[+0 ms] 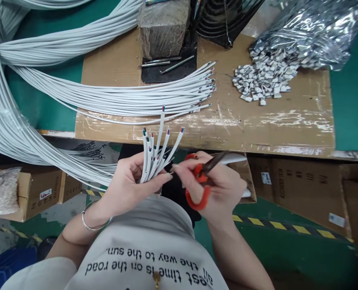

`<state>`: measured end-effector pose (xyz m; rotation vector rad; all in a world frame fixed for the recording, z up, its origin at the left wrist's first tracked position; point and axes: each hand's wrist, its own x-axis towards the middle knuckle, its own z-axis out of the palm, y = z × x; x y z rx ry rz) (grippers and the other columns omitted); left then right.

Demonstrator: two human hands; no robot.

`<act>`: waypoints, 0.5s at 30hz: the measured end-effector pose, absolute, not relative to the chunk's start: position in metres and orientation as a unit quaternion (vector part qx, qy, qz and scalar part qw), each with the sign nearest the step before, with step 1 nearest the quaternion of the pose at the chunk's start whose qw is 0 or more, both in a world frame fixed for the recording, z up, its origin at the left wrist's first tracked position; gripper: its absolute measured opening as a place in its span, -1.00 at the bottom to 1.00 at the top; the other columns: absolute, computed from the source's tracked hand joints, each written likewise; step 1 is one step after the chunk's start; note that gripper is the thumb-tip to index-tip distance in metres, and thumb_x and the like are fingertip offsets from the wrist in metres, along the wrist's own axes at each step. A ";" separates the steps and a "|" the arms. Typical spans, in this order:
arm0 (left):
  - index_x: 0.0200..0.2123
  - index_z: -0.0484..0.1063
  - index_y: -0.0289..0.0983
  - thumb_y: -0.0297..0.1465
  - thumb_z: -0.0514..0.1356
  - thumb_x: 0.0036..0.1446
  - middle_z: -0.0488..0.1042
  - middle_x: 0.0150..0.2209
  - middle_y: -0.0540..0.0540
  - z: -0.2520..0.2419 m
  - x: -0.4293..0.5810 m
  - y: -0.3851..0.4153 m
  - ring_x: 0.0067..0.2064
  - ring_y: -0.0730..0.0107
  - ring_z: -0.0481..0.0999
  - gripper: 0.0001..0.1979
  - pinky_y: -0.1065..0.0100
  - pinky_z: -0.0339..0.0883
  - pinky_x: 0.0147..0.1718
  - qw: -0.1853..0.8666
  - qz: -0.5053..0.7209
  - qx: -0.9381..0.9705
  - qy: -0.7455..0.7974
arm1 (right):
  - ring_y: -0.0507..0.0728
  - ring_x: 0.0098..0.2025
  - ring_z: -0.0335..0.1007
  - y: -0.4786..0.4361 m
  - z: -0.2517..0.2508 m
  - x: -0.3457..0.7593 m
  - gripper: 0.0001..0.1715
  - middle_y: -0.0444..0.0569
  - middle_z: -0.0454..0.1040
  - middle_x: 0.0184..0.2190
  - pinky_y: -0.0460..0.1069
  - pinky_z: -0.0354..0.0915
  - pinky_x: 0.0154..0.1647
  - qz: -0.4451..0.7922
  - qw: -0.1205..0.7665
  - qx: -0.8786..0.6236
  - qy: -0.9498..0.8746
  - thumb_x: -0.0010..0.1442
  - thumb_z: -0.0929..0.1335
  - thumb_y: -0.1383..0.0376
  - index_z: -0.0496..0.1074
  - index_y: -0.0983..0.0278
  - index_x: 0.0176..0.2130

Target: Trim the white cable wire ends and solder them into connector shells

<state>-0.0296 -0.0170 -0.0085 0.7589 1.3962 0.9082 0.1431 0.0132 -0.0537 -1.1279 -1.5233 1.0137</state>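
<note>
My left hand [133, 171] is wrapped round a bunch of white cables [155, 157], whose cut ends point up and show small coloured inner wires. These cables run off to the left into a thick bundle [18, 117]. Hooked on the fingers of my right hand [215, 181] is a pair of scissors [201, 177] with red handles, the dark blades pointing up and right. The thumb and forefinger of that hand come together close to the bunch; whether they pinch a wire is too small to tell.
More white cables [136, 94] lie across cardboard [257, 129] on the bench. Small white connectors [265, 76] spill from a silvery bag [315, 36] at the right. A wrapped block [163, 28], metal rods [177, 64] and a black fan [224, 18] stand behind. Cardboard boxes [306, 189] sit below.
</note>
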 end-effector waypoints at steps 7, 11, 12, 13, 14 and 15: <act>-0.30 0.61 -0.29 -0.36 0.47 0.18 0.43 -0.54 0.06 -0.013 -0.035 -0.020 -0.58 0.59 0.27 -0.86 0.50 0.12 -0.64 0.637 0.408 0.308 0.577 | 0.02 -0.55 0.19 0.015 -0.056 0.165 -0.64 -0.16 0.36 -0.59 -0.02 0.09 -0.54 0.484 0.396 -0.470 -0.623 0.28 0.53 0.22 0.46 0.22 -0.50; -0.33 0.63 -0.29 -0.38 0.46 0.17 0.41 -0.55 0.06 -0.009 -0.031 -0.020 -0.57 0.58 0.26 -0.88 0.48 0.13 -0.63 0.621 0.406 0.306 0.597 | 0.00 -0.51 0.11 0.016 -0.055 0.174 -0.56 -0.19 0.27 -0.56 -0.04 0.04 -0.53 0.504 0.305 -0.415 -0.693 0.22 0.57 0.23 0.34 0.24 -0.52; -0.33 0.63 -0.29 -0.38 0.47 0.16 0.41 -0.56 0.06 -0.009 -0.031 -0.020 -0.57 0.57 0.26 -0.88 0.47 0.14 -0.63 0.617 0.405 0.307 0.601 | 0.00 -0.51 0.09 0.016 -0.055 0.174 -0.55 -0.19 0.25 -0.55 -0.04 0.04 -0.53 0.504 0.290 -0.412 -0.702 0.22 0.56 0.24 0.31 0.23 -0.52; -0.33 0.63 -0.29 -0.38 0.47 0.16 0.41 -0.56 0.06 -0.008 -0.031 -0.020 -0.58 0.57 0.26 -0.88 0.47 0.14 -0.63 0.615 0.404 0.308 0.603 | 0.00 -0.51 0.07 0.016 -0.055 0.174 -0.54 -0.20 0.23 -0.55 -0.04 0.03 -0.53 0.502 0.277 -0.409 -0.710 0.23 0.55 0.25 0.29 0.23 -0.52; -0.32 0.64 -0.29 -0.37 0.47 0.16 0.40 -0.57 0.06 -0.008 -0.030 -0.020 -0.58 0.56 0.26 -0.88 0.47 0.14 -0.63 0.612 0.405 0.311 0.604 | -0.01 -0.51 0.04 0.016 -0.055 0.174 -0.53 -0.21 0.21 -0.55 -0.04 0.01 -0.53 0.500 0.268 -0.405 -0.717 0.24 0.53 0.25 0.26 0.23 -0.52; -0.32 0.64 -0.29 -0.37 0.47 0.16 0.40 -0.57 0.06 -0.008 -0.031 -0.020 -0.58 0.56 0.26 -0.88 0.47 0.14 -0.63 0.611 0.404 0.314 0.605 | -0.01 -0.51 0.02 0.016 -0.055 0.174 -0.52 -0.22 0.18 -0.56 -0.04 -0.01 -0.53 0.497 0.261 -0.402 -0.724 0.25 0.52 0.26 0.24 0.22 -0.53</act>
